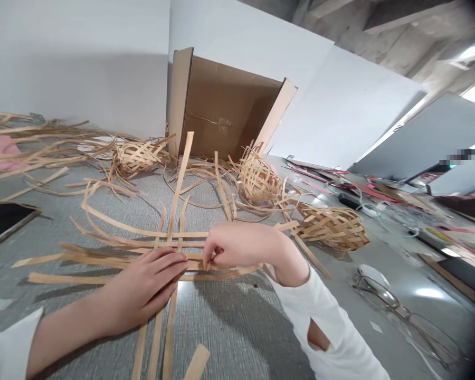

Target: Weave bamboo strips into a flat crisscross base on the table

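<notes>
Several flat bamboo strips (170, 316) cross each other in a loose lattice on the grey table. My left hand (146, 285) lies flat, palm down, over the crossing strips, its fingers stretched toward the right. Just right of it, my right hand (237, 247) is bent, with thumb and fingertips pinched on a horizontal strip (198, 265). Its other fingers are curled under and partly hidden. One long strip (182, 174) stands out from the lattice toward the back. A short loose strip (197, 363) lies near the front edge of the view.
Woven bamboo pieces (257, 177) sit behind and to the right, another (334, 228) beside them. An open cardboard box (229, 105) stands at the back. Glasses (404, 311) lie at the right, a dark phone (8, 221) at the left. Loose strips (51, 145) cover the back left.
</notes>
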The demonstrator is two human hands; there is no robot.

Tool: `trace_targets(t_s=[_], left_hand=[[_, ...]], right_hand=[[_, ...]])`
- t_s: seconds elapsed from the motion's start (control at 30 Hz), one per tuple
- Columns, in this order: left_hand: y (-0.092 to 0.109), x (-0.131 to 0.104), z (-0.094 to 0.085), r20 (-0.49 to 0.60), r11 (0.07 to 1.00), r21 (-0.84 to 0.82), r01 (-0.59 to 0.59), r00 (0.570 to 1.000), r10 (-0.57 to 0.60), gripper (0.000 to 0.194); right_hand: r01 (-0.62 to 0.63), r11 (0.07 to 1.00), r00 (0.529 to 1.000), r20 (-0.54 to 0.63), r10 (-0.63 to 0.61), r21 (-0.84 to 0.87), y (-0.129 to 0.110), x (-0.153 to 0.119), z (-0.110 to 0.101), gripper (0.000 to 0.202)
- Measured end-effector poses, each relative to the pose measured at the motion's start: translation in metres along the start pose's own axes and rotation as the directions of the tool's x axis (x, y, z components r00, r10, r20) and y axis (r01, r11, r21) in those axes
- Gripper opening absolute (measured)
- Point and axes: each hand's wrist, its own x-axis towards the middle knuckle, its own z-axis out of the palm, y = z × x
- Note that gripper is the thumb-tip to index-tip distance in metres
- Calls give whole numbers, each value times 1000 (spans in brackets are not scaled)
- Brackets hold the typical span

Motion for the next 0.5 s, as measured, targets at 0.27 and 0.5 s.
trace_targets(t_s=[0.27,0.5], left_hand=[[0,-1,1,-21,1000,-15,15,1000,-15,37],[0,0,-1,24,1000,1,16,1000,-16,39]], right_hand=[[-264,958,960,61,272,-117,-3,-3,1,31],[-310,939,950,-18,311,-150,-3,-2,5,32]])
